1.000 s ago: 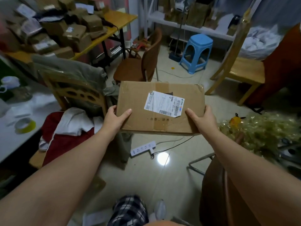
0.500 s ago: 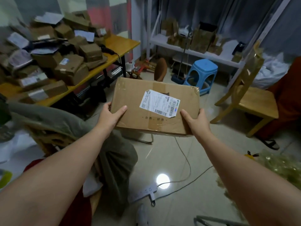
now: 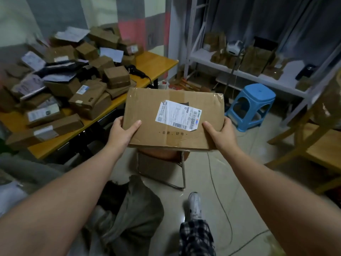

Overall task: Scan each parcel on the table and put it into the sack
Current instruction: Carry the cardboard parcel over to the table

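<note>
Nearest the camera: plaid trouser leg [image 3: 196, 237] and a white shoe [image 3: 194, 203] on the tiled floor [image 3: 245, 183]. Grey sack [image 3: 132, 215], crumpled, lies on the floor at bottom left of centre, mouth facing up-left. 2 bare forearms reach forward from the lower corners.

Left hand [image 3: 121, 133] grips the near-left edge of the cardboard parcel [image 3: 173, 120], thumb on top, fingers under. Right hand [image 3: 220, 134] grips the near-right edge the same way. Parcel is held in the air, roughly flat, top face up, above a chair [image 3: 162, 163] with a metal frame. White shipping label [image 3: 178, 115] with barcode sits on the top face, slightly tilted; printed characters below it.

Left, further back: yellow table [image 3: 156, 63] piled with many brown parcels [image 3: 88, 100], some with white labels. Black handheld scanner [image 3: 136, 71] lies on the table just beside the pile, cord trailing off the edge.

Right of the held parcel: blue plastic stool [image 3: 252, 104] on the floor. Wooden chair [image 3: 313, 137] at far right, partly cut off. Behind: white shelf rack [image 3: 249, 74] with more boxes, dark curtain behind it.
</note>
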The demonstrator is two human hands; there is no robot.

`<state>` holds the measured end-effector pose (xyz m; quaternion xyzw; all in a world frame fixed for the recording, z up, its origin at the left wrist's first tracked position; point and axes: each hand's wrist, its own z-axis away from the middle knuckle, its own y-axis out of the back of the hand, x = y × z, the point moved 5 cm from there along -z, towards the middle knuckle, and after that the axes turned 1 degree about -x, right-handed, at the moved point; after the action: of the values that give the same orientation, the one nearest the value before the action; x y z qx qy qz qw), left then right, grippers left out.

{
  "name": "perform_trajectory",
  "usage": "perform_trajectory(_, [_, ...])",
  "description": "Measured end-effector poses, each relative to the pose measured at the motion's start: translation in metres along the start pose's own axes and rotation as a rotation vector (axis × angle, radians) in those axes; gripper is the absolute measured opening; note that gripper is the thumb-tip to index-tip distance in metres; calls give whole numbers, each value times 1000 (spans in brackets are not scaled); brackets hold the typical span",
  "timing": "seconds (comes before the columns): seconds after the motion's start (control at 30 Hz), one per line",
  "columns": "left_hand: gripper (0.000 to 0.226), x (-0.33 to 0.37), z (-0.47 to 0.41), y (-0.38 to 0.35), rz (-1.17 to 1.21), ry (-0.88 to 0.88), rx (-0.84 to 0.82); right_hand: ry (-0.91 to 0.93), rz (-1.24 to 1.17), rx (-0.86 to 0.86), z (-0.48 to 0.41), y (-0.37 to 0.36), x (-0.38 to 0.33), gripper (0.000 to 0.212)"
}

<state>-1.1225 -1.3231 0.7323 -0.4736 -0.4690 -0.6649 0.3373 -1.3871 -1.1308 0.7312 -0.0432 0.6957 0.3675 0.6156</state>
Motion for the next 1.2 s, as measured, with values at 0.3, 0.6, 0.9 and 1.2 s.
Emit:
perform_trajectory(0.3, [71,28,-131,-44,48,23,159,38,-45,-140,-179,-61,-22,82])
perform_trajectory(0.6, [78,40,-206,-42,35,70,285,90,-96,-266,-274,-118,-58,80])
perform_trajectory(0.9, [83,40,-287,5,207,191,253,141,-238,-301,-334,-189,-113,72])
perform_trajectory(1.2, [90,48,-392,111,113,206,289,235,-351,-308,-382,-310,-219,70])
